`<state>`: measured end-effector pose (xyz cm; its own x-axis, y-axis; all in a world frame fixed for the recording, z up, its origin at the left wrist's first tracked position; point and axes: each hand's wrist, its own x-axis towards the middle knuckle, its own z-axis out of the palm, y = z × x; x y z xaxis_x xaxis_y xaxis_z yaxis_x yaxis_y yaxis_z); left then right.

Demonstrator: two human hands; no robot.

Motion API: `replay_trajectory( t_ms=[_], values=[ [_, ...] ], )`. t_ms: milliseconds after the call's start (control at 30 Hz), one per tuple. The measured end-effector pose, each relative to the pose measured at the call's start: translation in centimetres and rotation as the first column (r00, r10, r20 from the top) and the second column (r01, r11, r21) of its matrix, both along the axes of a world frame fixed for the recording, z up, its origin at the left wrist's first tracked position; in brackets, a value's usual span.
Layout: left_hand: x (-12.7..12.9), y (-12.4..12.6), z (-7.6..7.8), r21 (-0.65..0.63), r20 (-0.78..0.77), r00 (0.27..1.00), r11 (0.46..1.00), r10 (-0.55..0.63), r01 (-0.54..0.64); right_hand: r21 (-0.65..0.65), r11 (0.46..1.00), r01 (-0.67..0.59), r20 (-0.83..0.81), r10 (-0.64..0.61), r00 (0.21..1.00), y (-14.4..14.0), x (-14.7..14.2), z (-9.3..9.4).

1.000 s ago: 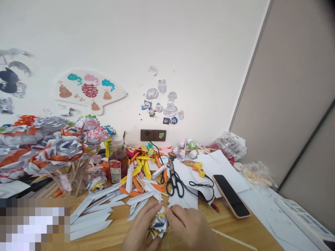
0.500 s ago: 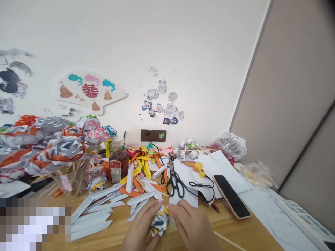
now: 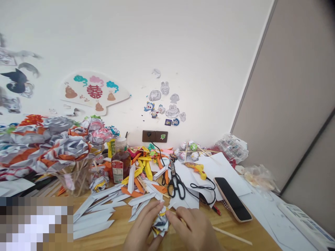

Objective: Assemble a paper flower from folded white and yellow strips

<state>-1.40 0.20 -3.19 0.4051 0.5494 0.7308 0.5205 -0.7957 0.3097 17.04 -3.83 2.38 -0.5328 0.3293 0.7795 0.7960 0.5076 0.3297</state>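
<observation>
Cluttered wooden desk (image 3: pixel 123 230) against white wall (image 3: pixel 157 42); both hands pinch paper flower (image 3: pixel 161 223).

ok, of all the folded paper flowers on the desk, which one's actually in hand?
The small white-and-yellow paper flower at the front edge, pinched between left hand and right hand. The other flowers stand bunched on sticks at far left, untouched.

- Left hand (image 3: pixel 142 228): bare, no ring or glove visible.
- Right hand (image 3: pixel 192 228): bare too, nails short and unpainted, as far as the low view shows.
- Wrists: cut off, sleeves unseen.
</observation>
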Motion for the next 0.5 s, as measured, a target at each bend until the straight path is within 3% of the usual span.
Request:
replay_trajectory(
  t_ms=[100,267,400,500],
  values=[
    [0.1,0.0,0.0,-0.004,0.002,1.000,1.000,-0.005,0.006,-0.042,0.999,-0.011,-0.024,0.010,1.000,0.3,0.0,-0.9],
    [0.1,0.1,-0.2,-0.013,0.000,1.000,1.000,0.016,-0.016,-0.254,0.967,0.032,-0.162,-0.076,0.984,0.7,-0.3,-1.8],
    [0.1,0.2,-0.3,0.002,0.014,1.000,1.000,0.009,-0.010,-0.242,0.964,-0.107,-0.130,0.078,0.989,0.4,-0.1,-0.9],
    [0.0,0.1,-0.2,0.005,0.026,1.000,1.000,0.005,-0.005,-0.292,0.941,-0.170,-0.183,0.119,0.976,0.2,0.1,-0.6]
  ],
)
